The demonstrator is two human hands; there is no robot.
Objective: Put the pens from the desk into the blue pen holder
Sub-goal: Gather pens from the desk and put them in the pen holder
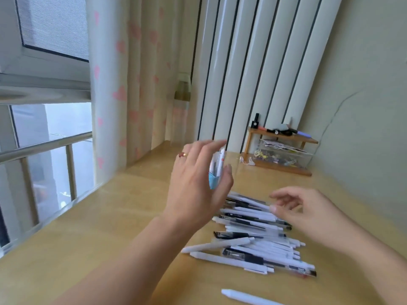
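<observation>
A pile of several white and black pens (253, 236) lies across the wooden desk (110, 227). One more white pen (244, 296) lies apart at the bottom edge. The blue pen holder (213, 181) stands behind the pile, mostly hidden by my left hand (196, 183); a few white pens (219, 161) stick up out of it. My left hand is raised right in front of the holder, fingers spread and blurred, thumb beside it, gripping nothing I can see. Above the far end of the pile hovers my right hand (308, 210), fingers loosely curled and empty.
A small wooden shelf (284, 138) with small dark items on top stands at the back right, a clear plastic box (286, 156) under it. A curtain (123, 95) and window railing (44, 146) border the desk's left side. A wall runs along the right.
</observation>
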